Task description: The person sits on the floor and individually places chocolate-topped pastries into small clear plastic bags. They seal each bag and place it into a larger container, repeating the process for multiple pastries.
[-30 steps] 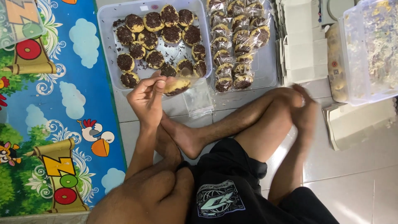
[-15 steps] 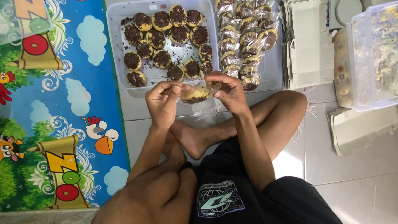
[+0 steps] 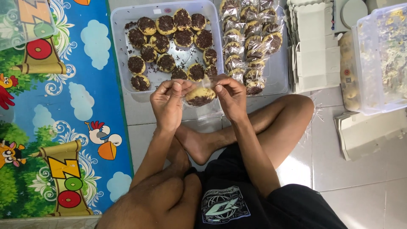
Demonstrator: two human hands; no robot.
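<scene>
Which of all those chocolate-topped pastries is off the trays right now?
The pastry held between the left hand and right hand, going into a clear wrapper; the others lie in the white tray or wrapped beside it.

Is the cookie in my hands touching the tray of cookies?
Apart. The head view shows the cookie held in a clear bag between both hands, below the tray's front rim, with bare floor between them.

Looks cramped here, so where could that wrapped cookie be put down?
Bare tile right of the knee, below the clear tub; also tile between tray and mat. The tray, wrapped pile and boxes are crowded.
</scene>
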